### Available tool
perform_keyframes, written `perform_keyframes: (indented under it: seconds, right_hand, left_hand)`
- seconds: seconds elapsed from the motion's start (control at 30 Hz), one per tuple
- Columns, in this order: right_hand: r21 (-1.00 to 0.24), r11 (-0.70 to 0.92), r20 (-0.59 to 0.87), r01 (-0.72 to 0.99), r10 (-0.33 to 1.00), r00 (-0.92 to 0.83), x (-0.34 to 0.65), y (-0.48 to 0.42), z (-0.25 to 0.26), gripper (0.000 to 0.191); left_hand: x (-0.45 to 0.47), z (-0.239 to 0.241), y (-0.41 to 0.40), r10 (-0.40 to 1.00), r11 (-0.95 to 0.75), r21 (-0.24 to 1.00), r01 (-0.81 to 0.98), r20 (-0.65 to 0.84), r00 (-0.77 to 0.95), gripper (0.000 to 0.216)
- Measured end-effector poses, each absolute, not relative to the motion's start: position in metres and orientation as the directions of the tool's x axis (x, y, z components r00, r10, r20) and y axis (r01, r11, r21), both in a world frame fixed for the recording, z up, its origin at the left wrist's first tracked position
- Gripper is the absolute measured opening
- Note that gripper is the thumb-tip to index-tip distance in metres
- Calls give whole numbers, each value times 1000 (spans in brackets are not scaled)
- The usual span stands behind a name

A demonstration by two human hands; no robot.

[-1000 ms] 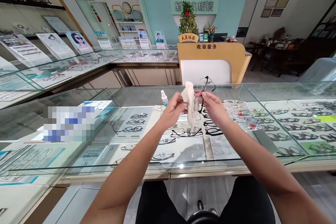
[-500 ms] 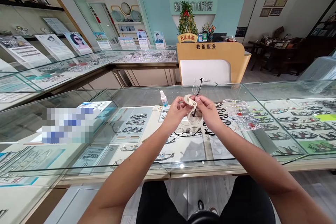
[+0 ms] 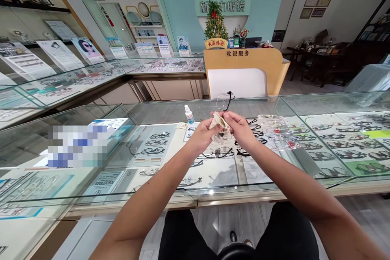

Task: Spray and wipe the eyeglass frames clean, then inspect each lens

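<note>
Above a glass display counter (image 3: 274,187), both hands meet around a pair of black-framed glasses (image 3: 224,100). My left hand (image 3: 202,133) is closed on a cream cleaning cloth (image 3: 218,123) bunched over the lower part of the glasses. My right hand (image 3: 239,128) is closed too, pinching the glasses through the cloth. One lens and a black temple stick up above my fingers. A small white spray bottle (image 3: 189,114) stands on the glass just left of my left hand.
Under the glass lie rows of spectacle frames (image 3: 216,153). Several clear frames (image 3: 278,134) rest on the counter to the right of my hands. An orange cashier desk (image 3: 245,69) stands behind, more display cases (image 3: 76,79) to the left.
The cloth hung loose and high from my left hand a second ago; it is now bunched between both hands. The glasses have dropped lower and tilted, and both hands have drawn together.
</note>
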State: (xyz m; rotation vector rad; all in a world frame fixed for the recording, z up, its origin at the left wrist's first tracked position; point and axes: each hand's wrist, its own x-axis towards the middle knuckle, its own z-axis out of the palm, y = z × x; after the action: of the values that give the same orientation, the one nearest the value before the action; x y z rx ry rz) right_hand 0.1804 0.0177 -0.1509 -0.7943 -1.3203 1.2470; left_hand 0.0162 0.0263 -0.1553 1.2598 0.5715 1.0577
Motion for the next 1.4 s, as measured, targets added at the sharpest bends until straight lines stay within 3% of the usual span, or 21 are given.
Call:
perform_keyframes:
  seconds: [0.13, 0.37, 0.6, 0.77, 0.9, 1.03, 1.23, 1.4]
  right_hand:
    - [-946, 183, 242, -268, 948, -207, 176, 15, -151, 54]
    - [-904, 318, 394, -286, 879, -270, 171, 12, -154, 54]
    - [-904, 96, 181, -417, 969, -170, 180, 19, -149, 41]
    - [-910, 134, 229, -391, 951, -206, 181, 18, -147, 32]
    - [-926, 188, 259, -326, 948, -187, 180, 20, -153, 31]
    - [-920, 214, 281, -329, 944, -171, 181, 21, -153, 27]
    - [-952, 220, 271, -214, 930, -250, 182, 17, -150, 60]
    - [-924, 311, 368, -223, 881, -297, 172, 9, -152, 59]
  left_hand:
    - [20, -156, 24, 907, -63, 947, -315, 186, 378, 52]
    - [14, -166, 28, 934, -99, 972, -214, 165, 316, 55]
    - [17, -159, 23, 914, -4, 953, -302, 126, 385, 41]
    - [15, -161, 24, 898, -80, 973, -216, 164, 408, 28]
    - [15, -163, 24, 903, -42, 974, -224, 133, 408, 45]
    - [17, -159, 19, 907, -174, 978, -119, 206, 368, 57]
    - [20, -156, 16, 923, -231, 966, -113, 255, 290, 56]
    - [19, -160, 17, 957, -235, 966, -106, 249, 149, 61]
